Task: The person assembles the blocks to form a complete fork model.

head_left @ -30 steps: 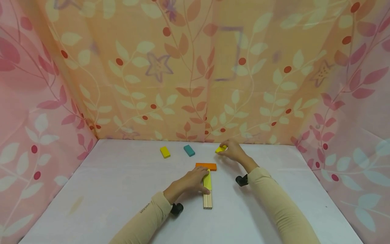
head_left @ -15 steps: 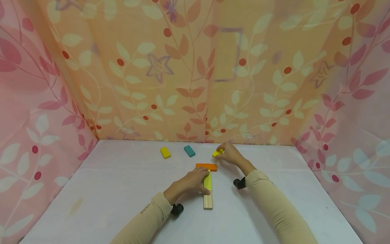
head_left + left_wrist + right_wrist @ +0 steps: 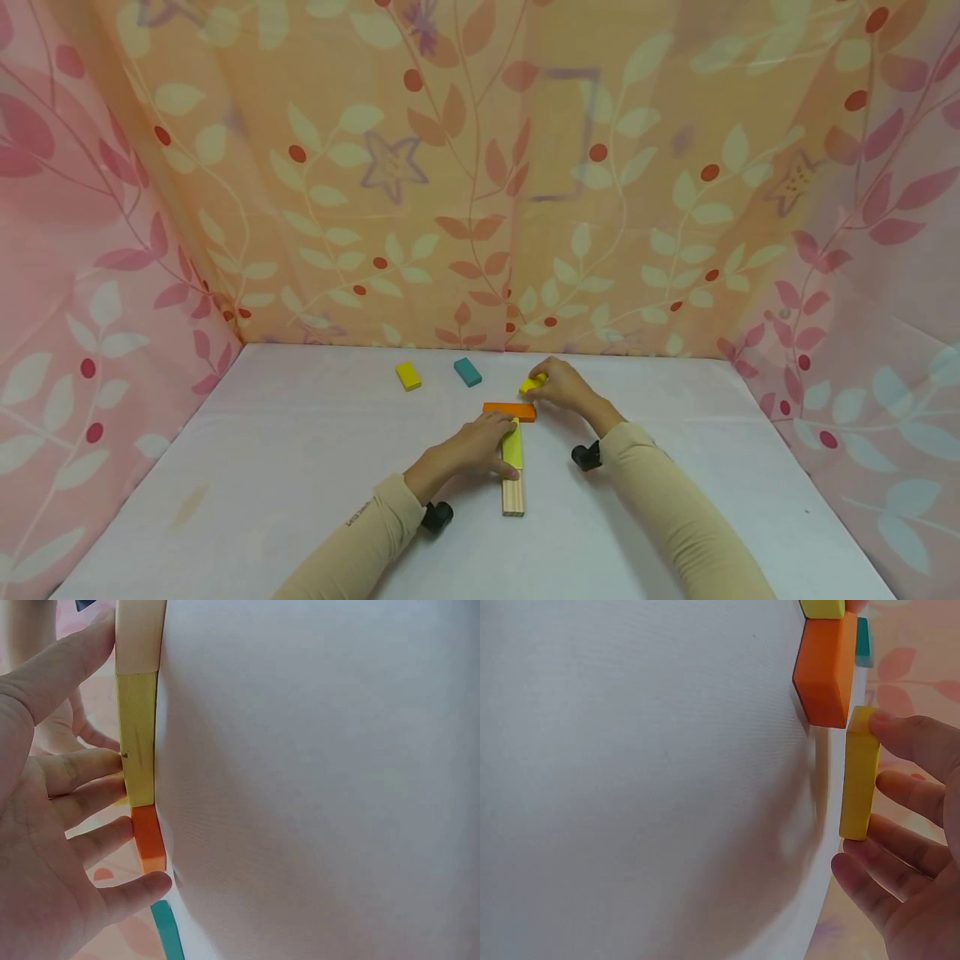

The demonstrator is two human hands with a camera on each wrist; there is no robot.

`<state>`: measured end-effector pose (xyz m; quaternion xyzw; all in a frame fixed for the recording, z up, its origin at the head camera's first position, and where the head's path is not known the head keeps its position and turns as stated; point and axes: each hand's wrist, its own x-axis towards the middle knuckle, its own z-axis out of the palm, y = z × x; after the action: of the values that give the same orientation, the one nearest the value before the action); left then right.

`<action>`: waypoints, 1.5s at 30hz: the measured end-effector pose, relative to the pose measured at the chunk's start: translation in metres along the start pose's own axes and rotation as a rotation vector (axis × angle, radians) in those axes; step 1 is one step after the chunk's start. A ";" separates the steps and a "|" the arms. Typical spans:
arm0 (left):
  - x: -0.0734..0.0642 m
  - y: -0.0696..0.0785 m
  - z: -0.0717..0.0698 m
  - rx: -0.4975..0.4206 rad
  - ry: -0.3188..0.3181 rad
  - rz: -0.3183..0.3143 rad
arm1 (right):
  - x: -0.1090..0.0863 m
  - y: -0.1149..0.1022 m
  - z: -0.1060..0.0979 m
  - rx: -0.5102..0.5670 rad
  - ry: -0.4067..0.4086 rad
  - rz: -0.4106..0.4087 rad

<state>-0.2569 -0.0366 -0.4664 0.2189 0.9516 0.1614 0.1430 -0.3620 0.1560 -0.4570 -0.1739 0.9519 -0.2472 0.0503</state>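
My right hand [image 3: 564, 385] pinches a small yellow block [image 3: 860, 776] between thumb and fingers, slightly above the table. The orange block [image 3: 509, 412] lies crosswise just nearer to me. Below it, a pale yellow block [image 3: 513, 448] and a plain wooden block [image 3: 513, 497] run in line toward me. My left hand [image 3: 471, 444] rests along their left side with fingers fairly straight. In the left wrist view, its thumb touches the plain block and its fingertips touch the yellow one, with the little finger near the orange block.
Farther back on the white table [image 3: 285, 467] lie another yellow block [image 3: 408, 376] and a teal block [image 3: 467, 372]. Patterned cloth walls [image 3: 337, 250] enclose the table's back and sides. Both wrists wear small black cameras.
My right hand has carried the small yellow block slightly left and toward me, closer to the orange block. The left hand has stayed in place.
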 end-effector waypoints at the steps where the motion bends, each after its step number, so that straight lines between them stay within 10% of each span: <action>1: 0.000 0.000 0.000 0.000 0.000 -0.001 | 0.000 0.000 0.000 -0.002 -0.003 0.000; 45: -0.003 0.000 -0.002 -0.019 0.005 0.016 | -0.005 0.005 0.014 -0.043 0.029 -0.045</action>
<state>-0.2553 -0.0380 -0.4639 0.2247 0.9487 0.1719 0.1413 -0.3563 0.1558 -0.4719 -0.1927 0.9535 -0.2301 0.0270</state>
